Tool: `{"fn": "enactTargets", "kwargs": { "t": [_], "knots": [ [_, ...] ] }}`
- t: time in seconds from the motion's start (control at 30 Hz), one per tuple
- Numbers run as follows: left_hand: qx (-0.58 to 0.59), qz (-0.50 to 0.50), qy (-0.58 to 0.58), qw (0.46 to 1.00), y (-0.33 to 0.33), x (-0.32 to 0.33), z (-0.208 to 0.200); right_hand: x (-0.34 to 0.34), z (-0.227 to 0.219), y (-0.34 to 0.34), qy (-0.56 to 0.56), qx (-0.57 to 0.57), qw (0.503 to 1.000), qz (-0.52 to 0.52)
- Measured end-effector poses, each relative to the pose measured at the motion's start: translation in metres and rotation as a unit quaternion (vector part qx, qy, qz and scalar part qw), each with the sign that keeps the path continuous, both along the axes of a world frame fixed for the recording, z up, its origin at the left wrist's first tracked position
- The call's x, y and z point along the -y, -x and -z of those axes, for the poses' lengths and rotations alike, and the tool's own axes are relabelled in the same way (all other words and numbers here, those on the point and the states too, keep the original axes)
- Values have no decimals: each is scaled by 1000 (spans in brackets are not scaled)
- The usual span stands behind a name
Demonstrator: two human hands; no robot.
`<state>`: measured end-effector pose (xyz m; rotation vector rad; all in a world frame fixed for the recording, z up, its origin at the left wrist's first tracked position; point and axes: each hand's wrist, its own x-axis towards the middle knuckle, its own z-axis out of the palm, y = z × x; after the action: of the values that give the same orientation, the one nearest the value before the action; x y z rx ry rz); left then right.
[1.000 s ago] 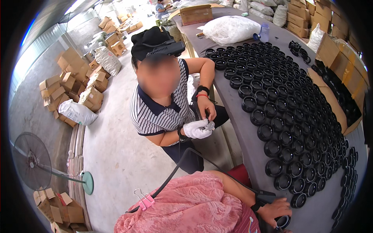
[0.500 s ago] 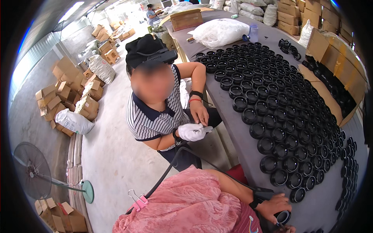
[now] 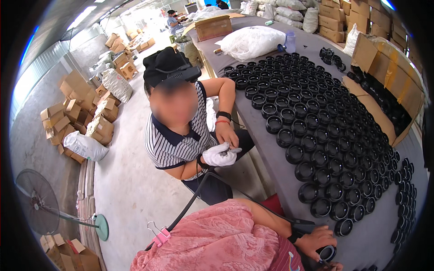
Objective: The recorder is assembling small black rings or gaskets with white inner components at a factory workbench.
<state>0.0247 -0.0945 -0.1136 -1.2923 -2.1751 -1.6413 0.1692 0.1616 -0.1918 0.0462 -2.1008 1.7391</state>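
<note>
At the lower right, my left hand (image 3: pixel 315 242) is closed around a black ring (image 3: pixel 326 254) and holds it tilted above the grey table (image 3: pixel 357 239). A dark band circles that wrist. My right hand (image 3: pixel 333 266) shows only partly at the lower edge. Its fingers are bent close against the near side of the ring, and whatever they grip is too small to make out. Just beyond my left hand stands the closest of the many similar black rings (image 3: pixel 343 227), laid out in rows across the table.
A co-worker (image 3: pixel 181 135) in a striped shirt sits left of the table, one hand gloved in white. An open carton (image 3: pixel 389 77) of black parts, a white plastic bag (image 3: pixel 253 40) and a brown box (image 3: pixel 213 28) rest on the table. A fan (image 3: pixel 38 203) stands at far left.
The view has shifted slightly. My left hand still holds the ring, and my right fingers stay beside it. The co-worker's gloved hand has turned a little.
</note>
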Motion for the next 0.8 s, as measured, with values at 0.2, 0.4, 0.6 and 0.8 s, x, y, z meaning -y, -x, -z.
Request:
{"fn": "enactTargets", "kwargs": {
  "t": [0.2, 0.4, 0.6, 0.8],
  "knots": [
    [-3, -7, -12, 1000, -3, 1, 0, 6, -6, 1, -112, -55, 992, 14],
    [1, -8, -4, 1000, -5, 0, -2, -3, 3, -6, -181, -38, 981, 62],
    [4, -10, -3, 1000, -5, 1, -5, -2, 5, -6, -135, -40, 987, 72],
    [-8, -13, -3, 1000, -4, 2, -5, 30, -38, 7, 93, -14, 996, 6]
  ]
}}
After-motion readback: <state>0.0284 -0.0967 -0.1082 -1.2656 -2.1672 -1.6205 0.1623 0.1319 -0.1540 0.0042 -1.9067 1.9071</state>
